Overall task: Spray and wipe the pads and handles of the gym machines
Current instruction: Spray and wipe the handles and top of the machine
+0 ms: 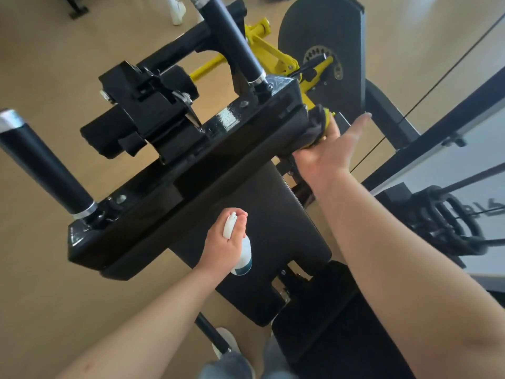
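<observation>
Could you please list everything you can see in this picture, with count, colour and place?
handles: two, black with silver collars, one left, one top centre
frame: one, glossy black, diagonal across the middle
pad: one, dark, centre, below the frame
seat: one, black, lower right
lever assembly: one, yellow, top centre
disc cover: one, black, top right
spray bottle: one, white with teal base, over the pad
cloth: one, dark grey and yellow, at the frame's right end
floor: tan, all around
left hand: one, grips the spray bottle
right hand: one, holds the cloth against the frame
</observation>
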Demonstrator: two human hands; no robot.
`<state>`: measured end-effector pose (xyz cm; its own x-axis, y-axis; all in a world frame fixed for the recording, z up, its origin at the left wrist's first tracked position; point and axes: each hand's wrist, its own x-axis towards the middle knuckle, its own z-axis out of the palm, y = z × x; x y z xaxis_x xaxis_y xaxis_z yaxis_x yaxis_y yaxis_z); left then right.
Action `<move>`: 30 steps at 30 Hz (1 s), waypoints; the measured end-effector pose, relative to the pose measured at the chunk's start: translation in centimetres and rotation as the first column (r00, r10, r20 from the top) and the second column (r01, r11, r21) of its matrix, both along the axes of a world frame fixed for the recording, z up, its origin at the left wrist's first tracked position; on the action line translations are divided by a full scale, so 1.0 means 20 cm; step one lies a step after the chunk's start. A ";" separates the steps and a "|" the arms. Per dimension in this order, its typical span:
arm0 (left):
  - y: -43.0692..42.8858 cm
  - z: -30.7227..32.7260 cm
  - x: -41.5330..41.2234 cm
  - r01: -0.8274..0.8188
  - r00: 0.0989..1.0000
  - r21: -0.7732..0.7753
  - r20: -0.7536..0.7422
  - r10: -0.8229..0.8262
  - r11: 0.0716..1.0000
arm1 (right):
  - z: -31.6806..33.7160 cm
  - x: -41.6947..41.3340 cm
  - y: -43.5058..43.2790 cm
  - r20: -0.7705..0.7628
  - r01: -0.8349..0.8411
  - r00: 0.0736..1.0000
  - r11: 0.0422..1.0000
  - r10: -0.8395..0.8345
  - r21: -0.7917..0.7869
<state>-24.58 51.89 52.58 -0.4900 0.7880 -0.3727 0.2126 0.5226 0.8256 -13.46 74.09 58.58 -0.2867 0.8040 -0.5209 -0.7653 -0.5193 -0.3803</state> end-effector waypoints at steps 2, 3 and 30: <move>0.02 0.02 -0.02 0.006 1.000 0.006 0.006 -0.006 1.000 | -0.02 -0.02 0.02 0.026 -0.036 0.999 0.999 0.035 0.035; 0.03 0.02 -0.03 -0.003 1.000 0.011 0.010 0.003 1.000 | -0.03 -0.04 0.01 0.030 -0.064 0.998 0.997 0.062 0.039; -0.93 -0.01 -0.22 -0.495 0.868 0.027 -0.030 0.495 0.869 | -0.17 -0.60 -1.33 -0.332 -0.761 0.626 0.645 0.705 -0.065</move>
